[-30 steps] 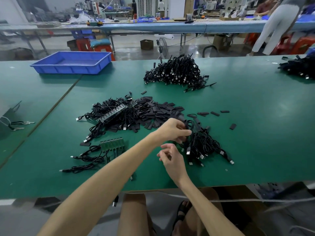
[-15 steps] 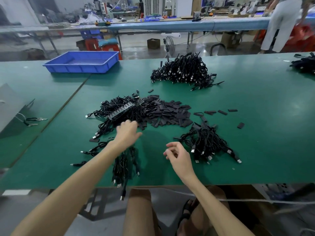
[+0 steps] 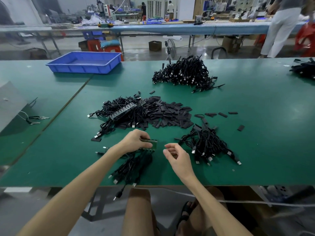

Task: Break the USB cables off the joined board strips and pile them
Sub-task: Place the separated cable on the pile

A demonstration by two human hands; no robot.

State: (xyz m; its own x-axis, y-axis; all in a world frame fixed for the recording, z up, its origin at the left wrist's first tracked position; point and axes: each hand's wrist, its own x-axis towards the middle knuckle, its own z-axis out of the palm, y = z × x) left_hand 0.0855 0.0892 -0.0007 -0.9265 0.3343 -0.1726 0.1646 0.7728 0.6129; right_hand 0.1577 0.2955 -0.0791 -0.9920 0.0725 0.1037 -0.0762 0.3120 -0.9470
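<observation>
My left hand (image 3: 135, 141) grips a green joined board strip (image 3: 152, 144) near the table's front edge. The strip's black USB cables (image 3: 134, 166) trail toward me, some plugs hanging over the edge. My right hand (image 3: 177, 156) hovers just right of the strip, fingers curled and apart, holding nothing. A small pile of separated cables (image 3: 208, 145) lies to the right. Another strip with cables (image 3: 122, 110) rests further back on the left.
A heap of black flat pieces (image 3: 168, 114) lies mid-table, a big cable pile (image 3: 185, 73) behind it. A blue tray (image 3: 85, 63) stands back left, a grey bag (image 3: 10, 106) at the left edge. A person stands far right beyond the green table (image 3: 264, 116).
My left hand left the right-hand pile, reached left to the board strip and drew it with its cables toward the middle front. My right hand stayed near the centre.
</observation>
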